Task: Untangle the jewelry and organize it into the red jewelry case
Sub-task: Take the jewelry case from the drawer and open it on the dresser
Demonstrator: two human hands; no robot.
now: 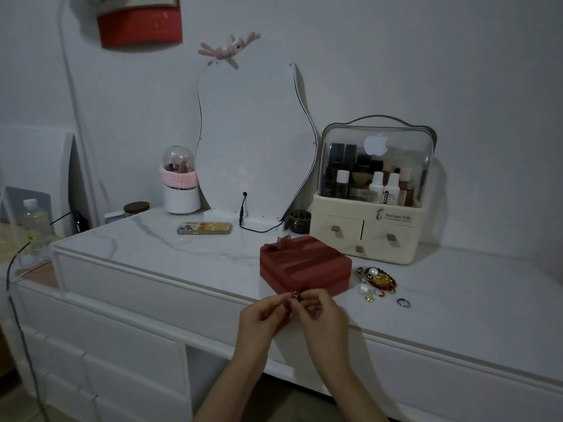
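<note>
The red jewelry case (301, 263) lies closed on the white dresser top, a bow on its far left corner. My left hand (262, 319) and my right hand (323, 315) meet at its near corner, fingertips pinched together on the small gold zipper pull (295, 296). To the right of the case lies a tangled heap of jewelry (379, 280): pearls, gold pieces and a dark red beaded loop. A white pearl (363, 289) and a silver ring (403, 303) lie loose beside it.
A cream cosmetics organizer (365, 236) stands behind the jewelry. A curvy mirror (253, 141) leans on the wall, with a phone (204, 228), a black cable (243, 214), a dark small pot (298, 221) and a white brush holder (181, 193) near it.
</note>
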